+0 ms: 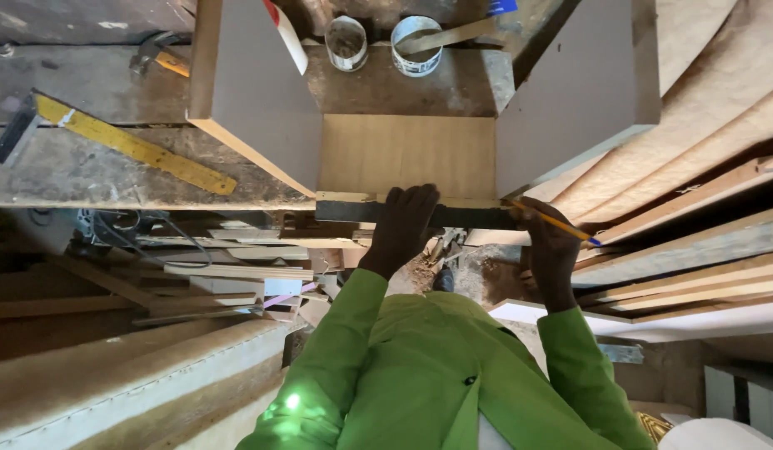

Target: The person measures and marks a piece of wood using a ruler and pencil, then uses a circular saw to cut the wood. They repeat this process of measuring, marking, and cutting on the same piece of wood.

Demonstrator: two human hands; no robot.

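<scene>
My left hand (406,218) presses down on a dark flat strip (470,217) that lies across the near edge of a light plywood panel (403,154). The panel is the floor of an open box with grey side boards, one on the left (257,100) and one on the right (574,92). My right hand (546,242) grips a yellow pencil (557,223) with a blue end, held at the right end of the strip. Both arms wear bright green sleeves.
The box sits on a worn workbench (95,171). A yellow square with a dark handle (128,143) lies on it at left, a hammer (157,52) farther back. Two round tins (346,42) (416,46) stand behind the box. Planks (695,250) are stacked at right, with scrap wood and cables (153,242) below left.
</scene>
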